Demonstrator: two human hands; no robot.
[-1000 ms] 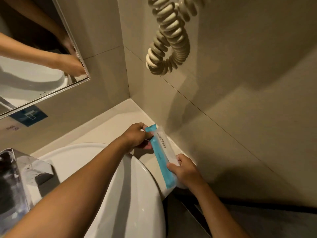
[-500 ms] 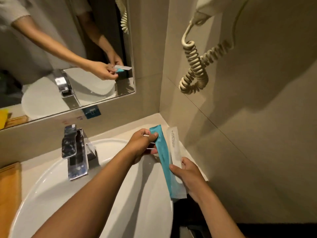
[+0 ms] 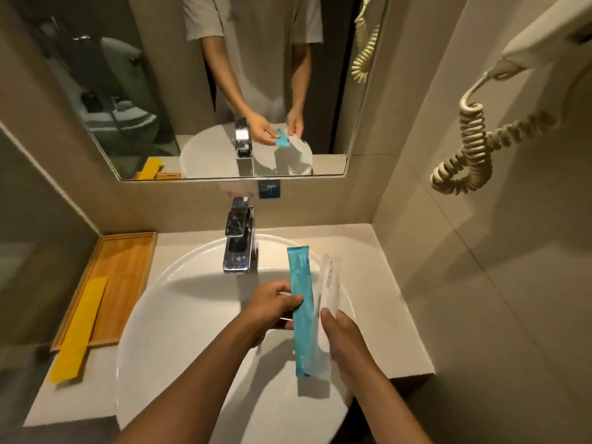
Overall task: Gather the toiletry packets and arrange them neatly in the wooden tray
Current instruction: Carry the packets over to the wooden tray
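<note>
Above the basin point(image 3: 179, 315), both hands around two packets, teal point(image 3: 300, 302) left point(image 3: 272, 307), clear point(image 3: 330, 293) right point(image 3: 344, 334), print illegible.

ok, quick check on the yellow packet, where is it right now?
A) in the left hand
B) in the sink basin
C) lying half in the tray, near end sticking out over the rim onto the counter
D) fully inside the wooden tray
C: the yellow packet lies slanted across the near edge of the wooden tray, its lower end out on the counter; both hands are busy with the teal and clear packets over the sink.
</note>
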